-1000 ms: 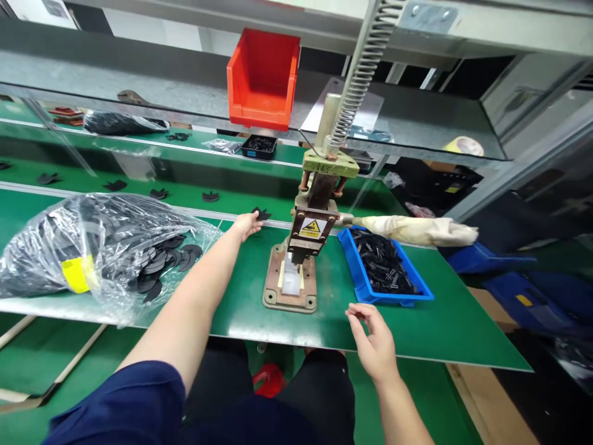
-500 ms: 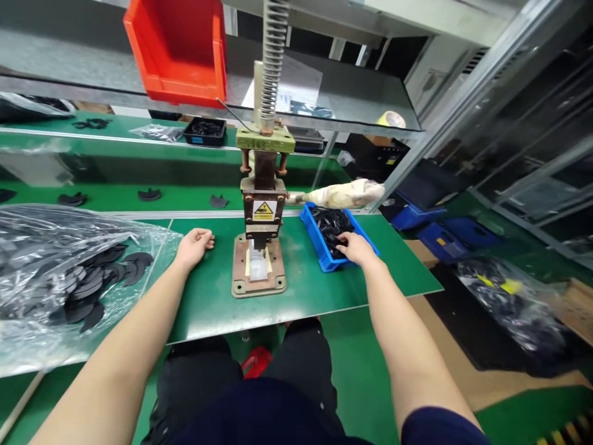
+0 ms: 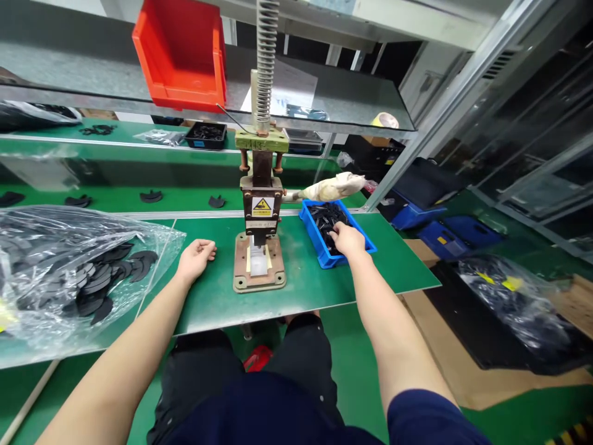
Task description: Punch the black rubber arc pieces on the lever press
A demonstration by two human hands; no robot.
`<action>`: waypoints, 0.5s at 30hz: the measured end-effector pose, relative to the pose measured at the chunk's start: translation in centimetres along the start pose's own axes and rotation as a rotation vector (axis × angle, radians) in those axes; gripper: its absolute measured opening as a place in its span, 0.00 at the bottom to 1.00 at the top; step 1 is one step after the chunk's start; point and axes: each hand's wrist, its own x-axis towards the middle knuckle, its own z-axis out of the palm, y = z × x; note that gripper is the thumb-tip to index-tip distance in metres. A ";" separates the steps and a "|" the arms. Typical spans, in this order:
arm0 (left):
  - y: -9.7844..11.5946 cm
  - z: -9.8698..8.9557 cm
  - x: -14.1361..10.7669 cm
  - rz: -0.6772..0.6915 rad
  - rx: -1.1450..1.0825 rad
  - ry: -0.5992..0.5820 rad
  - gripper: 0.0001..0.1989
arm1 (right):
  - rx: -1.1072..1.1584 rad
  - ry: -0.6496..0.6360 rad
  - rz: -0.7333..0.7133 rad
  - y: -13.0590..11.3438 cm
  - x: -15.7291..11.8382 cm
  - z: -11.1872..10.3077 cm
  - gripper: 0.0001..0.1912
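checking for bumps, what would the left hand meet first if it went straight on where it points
The left hand would likely meet the press to its right; exact depth is unclear.

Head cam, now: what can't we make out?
All head view:
Right hand: grip hidden by fingers among black parts.
Left hand: palm hidden by curled fingers.
Warning label: fine print too small.
Spring: top cut off by upper edge.
Large plastic bag: end cut off by left edge.

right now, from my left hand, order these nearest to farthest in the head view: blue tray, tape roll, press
From the left hand:
1. Press, just to its right
2. Blue tray, further right, past the press, where the right hand reaches in
3. Tape roll, far right, up on the shelf
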 end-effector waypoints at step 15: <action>7.8 5.0 -18.8 0.503 0.093 -0.412 0.17 | 0.644 0.124 -0.723 -10.9 -19.0 3.8 0.14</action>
